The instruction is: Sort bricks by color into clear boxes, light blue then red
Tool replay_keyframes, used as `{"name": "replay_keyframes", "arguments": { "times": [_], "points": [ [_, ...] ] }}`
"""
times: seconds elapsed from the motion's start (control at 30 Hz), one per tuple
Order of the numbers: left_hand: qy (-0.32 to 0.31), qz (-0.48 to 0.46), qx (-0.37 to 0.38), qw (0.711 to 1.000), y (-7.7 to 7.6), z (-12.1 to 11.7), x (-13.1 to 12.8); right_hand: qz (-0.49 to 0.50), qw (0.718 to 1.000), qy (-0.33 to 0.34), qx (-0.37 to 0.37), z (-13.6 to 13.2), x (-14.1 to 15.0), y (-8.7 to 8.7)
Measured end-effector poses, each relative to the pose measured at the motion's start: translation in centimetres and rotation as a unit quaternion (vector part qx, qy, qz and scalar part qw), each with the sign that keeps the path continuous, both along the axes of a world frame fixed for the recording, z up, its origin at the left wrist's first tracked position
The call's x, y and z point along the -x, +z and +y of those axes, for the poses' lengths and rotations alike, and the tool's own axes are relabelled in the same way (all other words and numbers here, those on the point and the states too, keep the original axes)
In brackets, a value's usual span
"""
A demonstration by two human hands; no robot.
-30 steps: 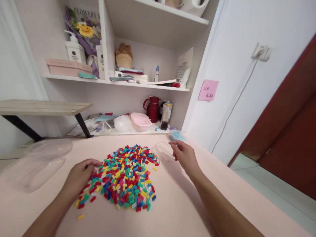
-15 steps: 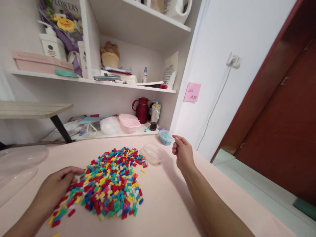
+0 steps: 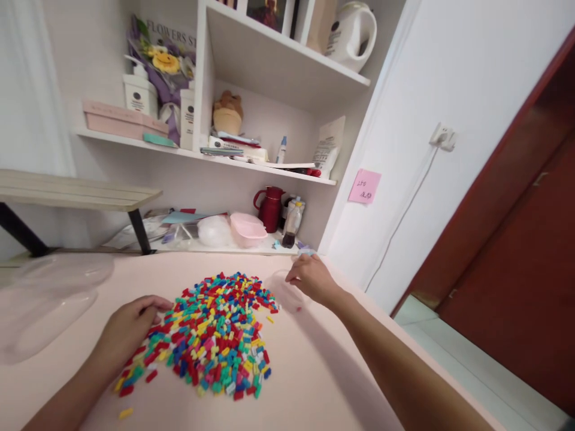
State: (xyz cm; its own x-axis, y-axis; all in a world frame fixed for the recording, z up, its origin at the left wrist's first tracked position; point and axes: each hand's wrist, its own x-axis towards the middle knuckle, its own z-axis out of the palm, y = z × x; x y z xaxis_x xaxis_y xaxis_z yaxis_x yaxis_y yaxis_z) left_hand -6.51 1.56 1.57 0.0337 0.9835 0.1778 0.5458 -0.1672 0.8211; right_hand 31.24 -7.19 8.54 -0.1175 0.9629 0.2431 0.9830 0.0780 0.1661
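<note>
A wide heap of small colourful plastic building bricks (image 3: 224, 335) lies on the pink tabletop. My left hand (image 3: 135, 323) rests at the heap's left edge, fingers stretched toward the bricks and touching the outer ones, with nothing gripped. Above a shallow clear plastic container (image 3: 287, 293) is my right hand (image 3: 314, 278), its fingertips pinched together and pointing left. Whatever the pinch may hold is too small to make out. One red brick (image 3: 299, 309) shows at the container's near side. Behind the right hand, a tub of light blue pieces (image 3: 306, 252) is mostly hidden.
Large clear plastic trays (image 3: 49, 311) lie at the left, beside a wooden stand (image 3: 81, 191) with black legs. Along the back are a pink lidded box (image 3: 248, 229), a red jug (image 3: 271, 209) and a bottle of dark liquid (image 3: 291, 226). A white wall borders the right.
My right hand has moved left from beside the blue tub to over the clear container, now covering most of the tub. My left hand stays at the heap. The view has shifted left.
</note>
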Motion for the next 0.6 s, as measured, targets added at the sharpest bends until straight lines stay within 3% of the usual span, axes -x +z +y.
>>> {"name": "replay_keyframes", "arguments": {
  "times": [0.13, 0.6],
  "points": [
    [-0.016, -0.016, 0.021, 1.0, -0.6, 0.3, 0.2, -0.085, 0.991, 0.027, 0.101, 1.0, 1.5, -0.1],
    [-0.032, -0.053, 0.022, 0.998, -0.3, -0.1, -0.1, -0.092, 0.984, -0.013, 0.152, 2.4, 1.1, -2.4]
  ]
}}
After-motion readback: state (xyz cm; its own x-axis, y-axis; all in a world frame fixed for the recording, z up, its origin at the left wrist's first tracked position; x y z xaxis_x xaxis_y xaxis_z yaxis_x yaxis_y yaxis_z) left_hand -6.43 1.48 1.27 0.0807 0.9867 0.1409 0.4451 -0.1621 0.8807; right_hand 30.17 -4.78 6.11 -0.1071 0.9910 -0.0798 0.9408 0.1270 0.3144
